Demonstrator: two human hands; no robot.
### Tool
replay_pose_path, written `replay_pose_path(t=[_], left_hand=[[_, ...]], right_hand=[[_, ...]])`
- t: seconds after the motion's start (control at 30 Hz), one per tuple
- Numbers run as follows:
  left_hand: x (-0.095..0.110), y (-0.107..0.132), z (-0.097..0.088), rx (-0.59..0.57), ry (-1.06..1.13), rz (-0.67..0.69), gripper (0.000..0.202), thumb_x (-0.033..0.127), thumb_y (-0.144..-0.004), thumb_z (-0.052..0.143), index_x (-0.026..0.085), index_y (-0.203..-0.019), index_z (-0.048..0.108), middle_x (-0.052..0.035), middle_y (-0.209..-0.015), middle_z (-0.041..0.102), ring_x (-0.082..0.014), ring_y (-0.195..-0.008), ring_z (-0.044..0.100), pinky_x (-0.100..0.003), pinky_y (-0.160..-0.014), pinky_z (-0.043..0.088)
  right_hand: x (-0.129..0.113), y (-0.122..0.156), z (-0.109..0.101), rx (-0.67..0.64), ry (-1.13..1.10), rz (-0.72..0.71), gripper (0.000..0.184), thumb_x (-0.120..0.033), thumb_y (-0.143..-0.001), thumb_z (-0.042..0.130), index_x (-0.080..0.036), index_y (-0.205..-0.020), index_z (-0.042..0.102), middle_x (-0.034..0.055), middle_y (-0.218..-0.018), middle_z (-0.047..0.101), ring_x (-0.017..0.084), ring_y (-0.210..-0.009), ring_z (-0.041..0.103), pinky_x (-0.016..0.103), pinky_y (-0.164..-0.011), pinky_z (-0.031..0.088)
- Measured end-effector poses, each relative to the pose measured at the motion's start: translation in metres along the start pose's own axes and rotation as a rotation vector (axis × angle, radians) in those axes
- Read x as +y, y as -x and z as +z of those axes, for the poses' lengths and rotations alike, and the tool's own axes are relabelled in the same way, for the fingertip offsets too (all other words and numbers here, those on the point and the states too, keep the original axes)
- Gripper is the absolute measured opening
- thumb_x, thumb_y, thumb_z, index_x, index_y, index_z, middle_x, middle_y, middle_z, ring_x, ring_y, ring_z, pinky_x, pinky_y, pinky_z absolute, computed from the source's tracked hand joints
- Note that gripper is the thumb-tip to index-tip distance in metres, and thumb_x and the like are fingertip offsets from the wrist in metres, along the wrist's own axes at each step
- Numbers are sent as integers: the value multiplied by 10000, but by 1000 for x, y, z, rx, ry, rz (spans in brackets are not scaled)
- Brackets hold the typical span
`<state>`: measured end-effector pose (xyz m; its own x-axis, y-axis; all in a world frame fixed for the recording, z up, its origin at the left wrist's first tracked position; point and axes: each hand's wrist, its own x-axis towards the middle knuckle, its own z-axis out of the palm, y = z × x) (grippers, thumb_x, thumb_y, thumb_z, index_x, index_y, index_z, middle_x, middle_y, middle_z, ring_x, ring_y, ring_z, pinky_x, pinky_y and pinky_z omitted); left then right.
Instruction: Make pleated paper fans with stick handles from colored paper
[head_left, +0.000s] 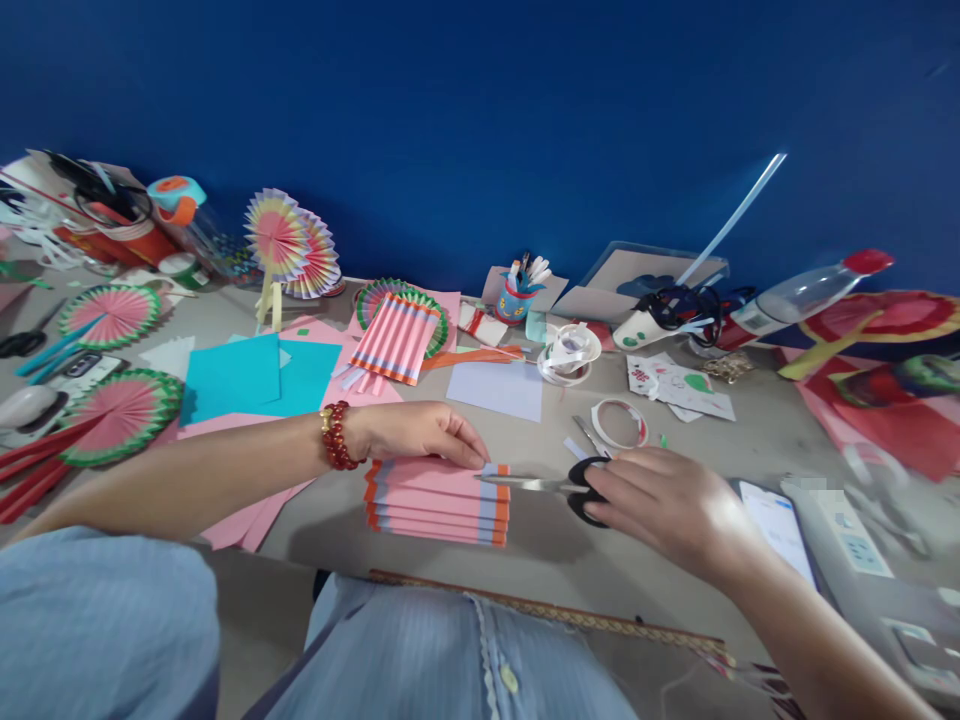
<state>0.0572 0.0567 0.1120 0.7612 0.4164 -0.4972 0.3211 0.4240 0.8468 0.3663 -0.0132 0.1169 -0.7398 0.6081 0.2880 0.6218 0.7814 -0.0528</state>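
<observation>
In front of me on the table lies a pleated pink paper [442,508] with orange and lilac strips along its side edges. My left hand [435,434], a red bead bracelet at its wrist, pinches the paper's far edge near the right corner. My right hand [667,500] is closed around the black handles of a pair of scissors [532,484]. Their blades point left and lie across the paper's right end, close to my left fingertips. Whether the blades are cutting into the paper cannot be told.
Blue sheets [247,380], a second pleated pink paper [397,340] and a lilac sheet [495,390] lie beyond my hands. Tape rolls [619,424] and a phone [777,530] are at the right. Finished paper fans [120,415] lie left; a blue wall rises behind.
</observation>
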Motion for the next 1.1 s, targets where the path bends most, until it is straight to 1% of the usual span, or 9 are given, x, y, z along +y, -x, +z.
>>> replay_pose_path(t=[0.13, 0.3, 0.43, 0.6, 0.7, 0.8, 0.93, 1.0, 1.1], left_hand=[[-4, -2, 0, 2, 12, -8, 119, 313, -696, 789, 221, -772, 785, 9, -731, 737, -134, -660, 612, -236, -650, 441], [-7, -3, -1, 39, 14, -11, 154, 311, -707, 781, 206, -819, 774, -2, -777, 732, -132, -690, 611, -237, -680, 447], [-7, -2, -1, 55, -34, -21, 196, 327, -746, 748, 190, -886, 753, 0, -783, 709, -120, -696, 597, -218, -667, 428], [-13, 0, -3, 88, -192, 29, 216, 345, -843, 650, 185, -969, 721, -6, -880, 694, -116, -772, 595, -201, -714, 420], [-20, 0, -3, 83, -274, 108, 240, 381, -856, 638, 183, -973, 707, -13, -912, 693, -131, -801, 598, -209, -737, 426], [-27, -1, -2, 119, -308, 184, 280, 429, -853, 639, 165, -931, 692, -19, -867, 685, -136, -753, 586, -212, -683, 422], [-36, -4, 2, 178, -280, 241, 278, 426, -863, 624, 155, -905, 670, -23, -867, 672, -137, -762, 569, -218, -692, 421], [-40, -6, 5, 201, -228, 254, 268, 421, -869, 620, 157, -891, 657, -14, -842, 650, -130, -751, 549, -220, -696, 413], [-45, -9, 8, 235, -141, 262, 272, 430, -876, 616, 159, -849, 632, 4, -788, 595, -116, -705, 499, -217, -662, 386]], right_hand=[[4, 4, 5, 32, -36, 26, 222, -324, -1002, 479, -182, -944, 640, 47, -778, 698, 174, -707, 635, 286, -678, 445], [21, 17, 22, 37, 31, 328, 223, -366, -966, 493, -212, -927, 649, 39, -769, 703, 191, -715, 673, 279, -614, 442], [27, 23, 39, -178, 137, 566, 196, -414, -870, 578, -233, -891, 647, 16, -691, 688, 209, -605, 652, 269, -488, 353], [8, 25, 59, -351, 48, 812, 176, -404, -809, 625, -244, -880, 607, -19, -614, 664, 198, -511, 632, 236, -437, 264], [-4, 27, 70, -393, 13, 836, 169, -411, -818, 631, -248, -828, 588, -18, -586, 656, 198, -501, 636, 224, -422, 238], [-10, 29, 76, -345, 83, 779, 148, -373, -830, 636, -247, -779, 578, -1, -591, 654, 196, -506, 631, 227, -419, 219], [-9, 26, 77, -272, 158, 709, 178, -354, -869, 599, -228, -749, 559, 32, -759, 692, 189, -590, 651, 237, -437, 235], [-7, 22, 77, -317, 148, 764, 209, -384, -874, 591, -224, -744, 554, 32, -757, 688, 189, -567, 641, 241, -429, 217], [0, 18, 81, -401, 48, 899, 196, -410, -862, 602, -231, -793, 561, -1, -639, 651, 191, -527, 625, 233, -422, 206]])
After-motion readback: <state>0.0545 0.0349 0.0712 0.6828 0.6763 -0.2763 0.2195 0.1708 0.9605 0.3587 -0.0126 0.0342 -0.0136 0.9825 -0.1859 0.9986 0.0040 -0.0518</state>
